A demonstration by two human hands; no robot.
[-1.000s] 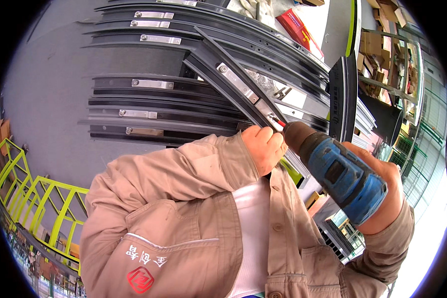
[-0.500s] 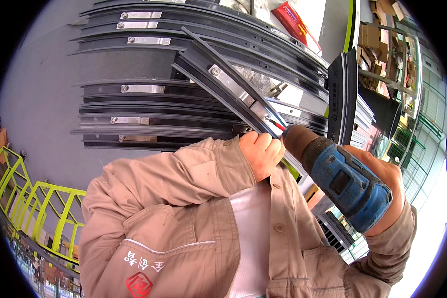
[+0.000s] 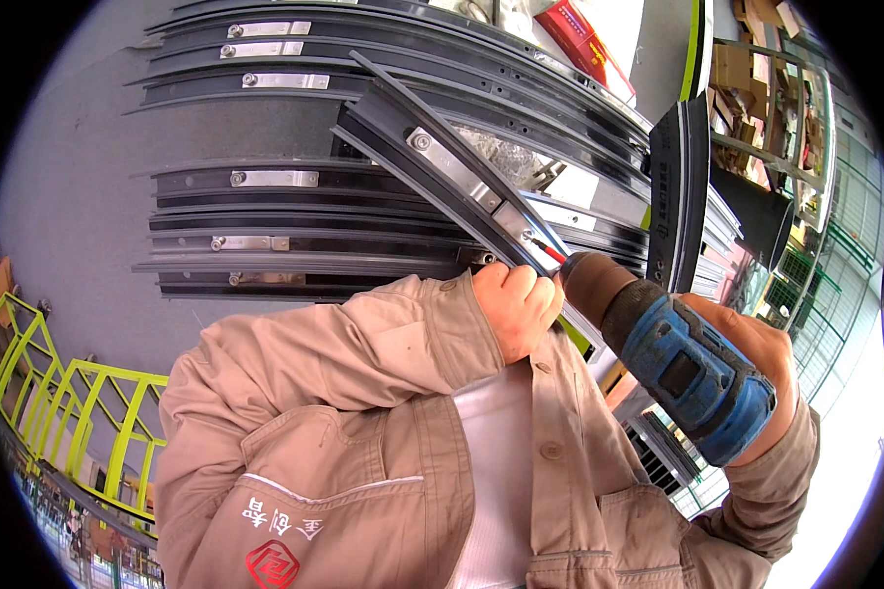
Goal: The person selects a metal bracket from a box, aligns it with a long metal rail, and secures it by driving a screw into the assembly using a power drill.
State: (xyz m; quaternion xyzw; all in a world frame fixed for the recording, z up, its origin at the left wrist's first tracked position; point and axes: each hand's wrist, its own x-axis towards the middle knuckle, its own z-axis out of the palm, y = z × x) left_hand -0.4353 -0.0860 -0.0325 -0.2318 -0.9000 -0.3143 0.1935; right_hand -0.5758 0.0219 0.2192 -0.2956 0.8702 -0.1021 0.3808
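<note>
My right hand [image 3: 753, 339] is wrapped round a blue and black cordless drill [image 3: 688, 365], mostly hidden behind its body. The drill's red-collared bit reaches the silver metal plate [image 3: 514, 224] fixed in a dark metal profile [image 3: 403, 137], which lies slantwise over other profiles. At the tip sits what looks like a screw, too small to make out. My left hand [image 3: 517, 309] is closed on the near end of this slanted profile, close beside the drill's chuck. Further up the same channel is a longer silver bracket [image 3: 452, 169] with a round bolt.
Several dark profiles [image 3: 304, 196] with silver brackets lie side by side to the left and beyond. A black profile [image 3: 676, 187] stands across at the right, near a red box [image 3: 585, 44]. Yellow-green frames [image 3: 88, 412] stand at lower left; cartons [image 3: 742, 83] fill shelving at far right.
The view has shifted slightly, so the profiles appear a little further left. Both hands keep their grips, and the bit stays at the silver plate.
</note>
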